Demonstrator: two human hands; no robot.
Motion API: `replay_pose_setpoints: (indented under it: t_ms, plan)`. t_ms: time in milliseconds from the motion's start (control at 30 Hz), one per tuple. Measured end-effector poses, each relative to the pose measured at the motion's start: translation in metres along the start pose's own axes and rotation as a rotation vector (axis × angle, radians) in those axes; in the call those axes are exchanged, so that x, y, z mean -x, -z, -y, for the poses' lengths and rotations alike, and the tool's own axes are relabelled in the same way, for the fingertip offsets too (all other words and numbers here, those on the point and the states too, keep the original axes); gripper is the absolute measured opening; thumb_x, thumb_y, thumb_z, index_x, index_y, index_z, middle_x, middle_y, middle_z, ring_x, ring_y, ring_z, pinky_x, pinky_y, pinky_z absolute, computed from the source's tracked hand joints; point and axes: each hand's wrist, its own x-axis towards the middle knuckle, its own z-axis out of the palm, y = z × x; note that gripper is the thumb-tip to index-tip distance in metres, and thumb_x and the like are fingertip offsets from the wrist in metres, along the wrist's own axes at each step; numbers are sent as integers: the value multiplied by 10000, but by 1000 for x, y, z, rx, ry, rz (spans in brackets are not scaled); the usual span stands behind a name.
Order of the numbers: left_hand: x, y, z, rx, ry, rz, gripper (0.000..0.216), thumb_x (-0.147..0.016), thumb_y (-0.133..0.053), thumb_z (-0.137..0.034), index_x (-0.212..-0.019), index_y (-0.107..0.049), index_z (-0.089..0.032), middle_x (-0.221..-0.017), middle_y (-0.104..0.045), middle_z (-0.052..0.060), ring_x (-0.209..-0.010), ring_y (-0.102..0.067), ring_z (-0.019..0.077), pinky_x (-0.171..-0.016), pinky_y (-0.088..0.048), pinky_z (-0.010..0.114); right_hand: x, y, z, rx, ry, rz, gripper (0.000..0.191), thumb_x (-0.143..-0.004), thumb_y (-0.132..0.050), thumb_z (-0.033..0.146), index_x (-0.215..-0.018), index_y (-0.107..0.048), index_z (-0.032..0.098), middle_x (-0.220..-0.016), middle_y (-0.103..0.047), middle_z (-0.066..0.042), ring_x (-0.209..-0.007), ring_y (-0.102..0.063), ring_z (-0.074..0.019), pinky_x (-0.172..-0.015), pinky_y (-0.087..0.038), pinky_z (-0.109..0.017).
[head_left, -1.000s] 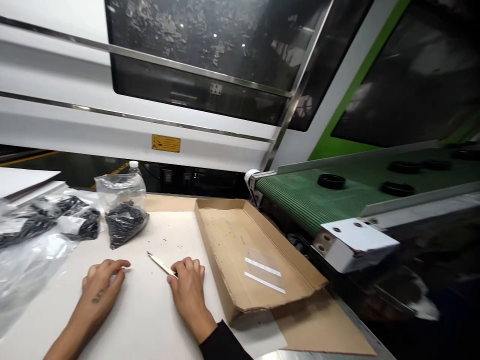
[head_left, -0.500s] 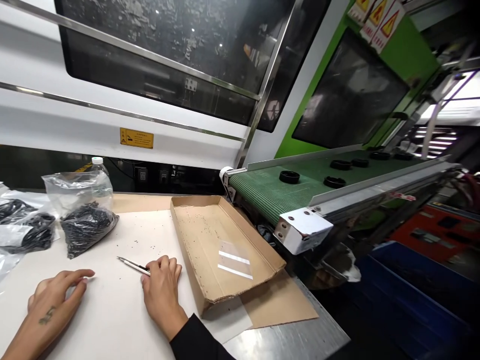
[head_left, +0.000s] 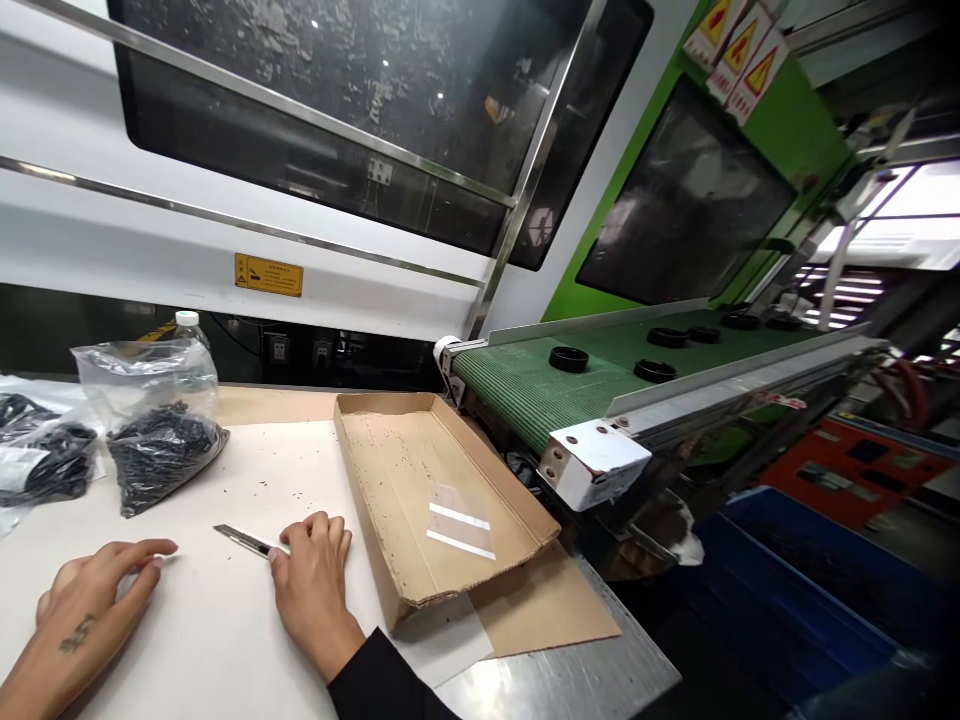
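The right hand point(head_left: 311, 580) rests flat on the worktop point(head_left: 225, 630), fingers closed loosely over the handle end of a utility knife point(head_left: 244, 541); the blade end points to 10 o'clock. The left hand point(head_left: 90, 610) lies open, holding nothing. The knife is probably light, rigid and sharp: grip the handle only. A cardboard tray point(head_left: 390, 480) lies at 3 o'clock.
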Motion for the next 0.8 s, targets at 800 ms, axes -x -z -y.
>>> replay_pose_setpoints:
  t_ms: [800]
  plan:
    - [13, 21, -38, 141, -10, -17, 330, -916, -342, -352, -1056, -625, -259, -1068, -609, 37, -1117, -416, 290, -979, -282, 457, -7, 8, 7, -24, 45, 65, 58, -861, -626, 159, -875, -624, 215, -1002, -593, -55, -967, -459, -271, -835, -365, -426]
